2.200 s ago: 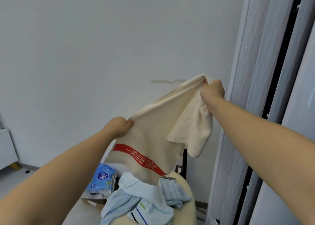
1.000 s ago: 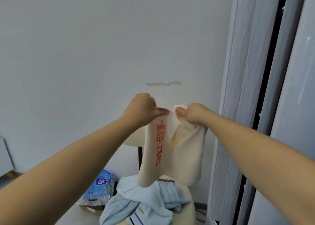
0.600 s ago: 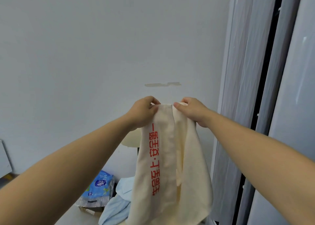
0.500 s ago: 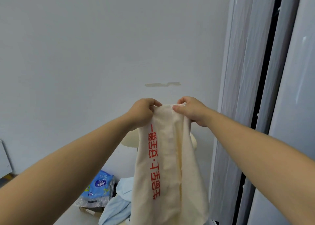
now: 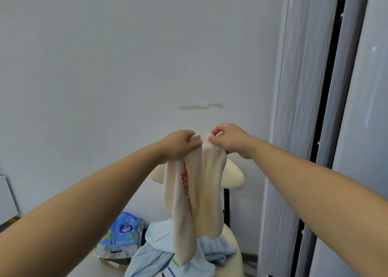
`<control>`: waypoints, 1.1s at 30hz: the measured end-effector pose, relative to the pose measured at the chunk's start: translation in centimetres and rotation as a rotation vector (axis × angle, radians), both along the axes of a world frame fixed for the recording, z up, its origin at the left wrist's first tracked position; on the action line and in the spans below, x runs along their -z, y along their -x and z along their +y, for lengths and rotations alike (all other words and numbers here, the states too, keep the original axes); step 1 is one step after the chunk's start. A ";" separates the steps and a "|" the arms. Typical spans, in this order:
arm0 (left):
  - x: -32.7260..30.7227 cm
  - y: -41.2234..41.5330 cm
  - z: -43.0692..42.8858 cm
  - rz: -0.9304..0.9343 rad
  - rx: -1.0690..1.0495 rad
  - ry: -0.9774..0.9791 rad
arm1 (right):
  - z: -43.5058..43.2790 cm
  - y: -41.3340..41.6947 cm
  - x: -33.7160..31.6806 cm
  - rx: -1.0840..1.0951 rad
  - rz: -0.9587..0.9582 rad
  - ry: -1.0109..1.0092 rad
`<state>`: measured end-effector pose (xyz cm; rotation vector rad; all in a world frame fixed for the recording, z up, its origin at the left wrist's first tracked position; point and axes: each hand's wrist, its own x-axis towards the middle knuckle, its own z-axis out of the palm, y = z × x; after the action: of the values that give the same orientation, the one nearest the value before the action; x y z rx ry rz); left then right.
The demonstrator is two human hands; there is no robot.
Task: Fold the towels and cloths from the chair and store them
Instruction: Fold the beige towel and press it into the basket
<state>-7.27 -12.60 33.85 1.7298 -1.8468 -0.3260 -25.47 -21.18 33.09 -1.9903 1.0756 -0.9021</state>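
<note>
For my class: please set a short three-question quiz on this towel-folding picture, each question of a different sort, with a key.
1. True or false: the cream towel hangs from one hand only.
2. Its lettering is: A blue, B red, C green?
3. Fill in: the pale blue cloths lie on the ____.
Key: 1 false, the left hand and right hand both pinch its top edge; 2 B; 3 chair.

Cream red-lettered towel point(image 5: 212, 192) hanging doubled, top pinched by left hand point(image 5: 179, 145) and right hand point(image 5: 230, 141); pale blue cloths point(image 5: 152, 256) heaped on chair point(image 5: 233, 178) beneath them.
</note>
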 end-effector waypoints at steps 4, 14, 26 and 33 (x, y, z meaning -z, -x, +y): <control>-0.4 0.2 0.2 -0.036 0.005 0.078 | 0.3 -0.4 -0.1 0.017 0.026 0.083; -0.5 -0.1 0.5 0.225 0.160 0.041 | 2.0 -1.2 -0.3 -0.026 -0.043 0.075; 0.7 0.2 -0.2 0.258 -0.049 0.346 | 1.8 -0.9 -0.3 -0.222 -0.330 -0.136; 0.7 0.3 -0.4 0.179 -0.095 0.441 | 2.0 -1.0 0.0 -0.184 -0.377 -0.167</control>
<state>-7.56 -13.01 33.19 1.4274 -1.5600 -0.0272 -24.46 -19.22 33.05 -1.6658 0.7182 -1.0028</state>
